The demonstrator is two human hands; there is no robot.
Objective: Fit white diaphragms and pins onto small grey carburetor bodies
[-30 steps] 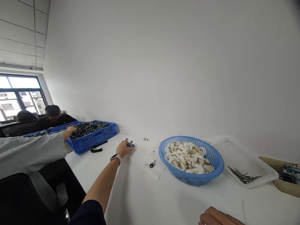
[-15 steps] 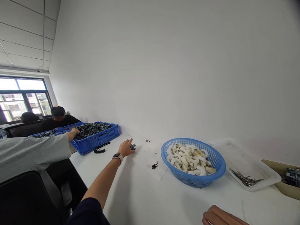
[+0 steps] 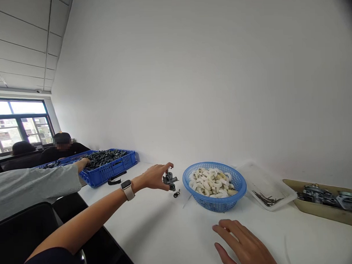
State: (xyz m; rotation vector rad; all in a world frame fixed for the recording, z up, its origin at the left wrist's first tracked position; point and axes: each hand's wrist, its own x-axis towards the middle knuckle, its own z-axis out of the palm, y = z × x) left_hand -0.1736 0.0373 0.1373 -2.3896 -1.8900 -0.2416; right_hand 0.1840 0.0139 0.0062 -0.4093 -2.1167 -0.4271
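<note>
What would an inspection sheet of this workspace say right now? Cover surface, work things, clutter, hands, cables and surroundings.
Surface: white table, with a shadow under the left forearm.
Work things: grey metal part in the left hand; blue basket holding white pieces; clear tray with thin metal rods; tan bin with metal pieces.
Clutter: black rings beside the metal part; black strap near the blue crate.
Hands: left hand grips the metal part between thumb and fingers; right hand is open, holding nothing.
Cables: nothing seen.
Surroundings: co-worker's hand at the blue crate, window, pale wall, black chair.
</note>
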